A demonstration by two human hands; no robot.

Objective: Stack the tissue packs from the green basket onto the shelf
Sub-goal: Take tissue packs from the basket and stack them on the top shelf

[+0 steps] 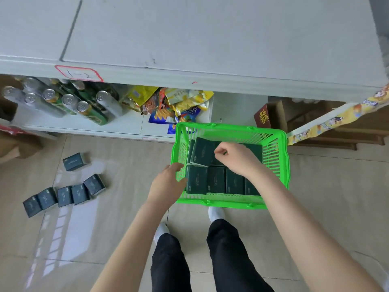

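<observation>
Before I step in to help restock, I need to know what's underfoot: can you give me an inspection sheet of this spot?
Surface: tiled floor; the green basket stands on it in front of the shelf.
Job's things: tissue packs upright in the basket, one tilted pack on top; none seen on the shelf top.
Clutter: six loose packs on the floor, left of the basket.
Grippers: right hand in the basket, seemingly pinching the tilted pack's edge; left hand against the basket's left wall, grip unclear.
Cables: nothing seen.
Surroundings: cans and snack bags on the lower shelf; cardboard box at right.
</observation>
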